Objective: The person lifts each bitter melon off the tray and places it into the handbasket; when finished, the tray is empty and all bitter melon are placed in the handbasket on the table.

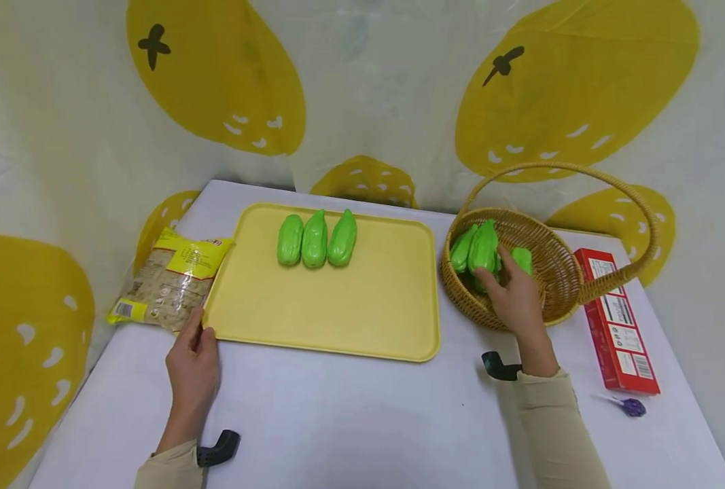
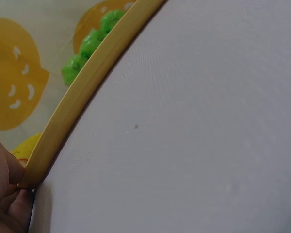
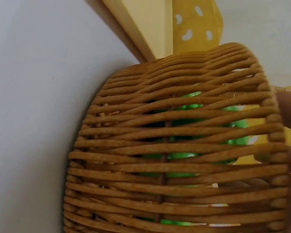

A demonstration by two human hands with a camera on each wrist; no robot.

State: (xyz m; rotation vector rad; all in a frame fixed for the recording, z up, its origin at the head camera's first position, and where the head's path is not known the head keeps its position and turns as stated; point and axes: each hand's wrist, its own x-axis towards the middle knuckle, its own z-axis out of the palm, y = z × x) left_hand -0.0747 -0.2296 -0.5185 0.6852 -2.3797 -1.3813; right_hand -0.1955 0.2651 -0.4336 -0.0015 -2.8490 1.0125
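On the yellow tray [image 1: 319, 312], three glossy green bitter melons [image 1: 314, 239] lie side by side near the far edge. My left hand [image 1: 193, 363] pinches the tray's near left corner; its fingers and the tray rim [image 2: 70, 116] show in the left wrist view. Inside the wicker basket [image 1: 558, 258], my right hand [image 1: 515, 295] holds a green bitter melon [image 1: 483, 248] between thumb and fingers. More bitter melons lie around it, partly hidden by the hand. Through the basket's weave [image 3: 184, 145], the right wrist view gives only glimpses of green.
A yellow-labelled bag [image 1: 175, 278] of brownish food leans on the tray's left side. Right of the basket lies a red box [image 1: 619, 326], with a purple-wrapped lollipop [image 1: 632, 407] near its front end. The basket's tall handle [image 1: 649, 231] arches up and to the right.
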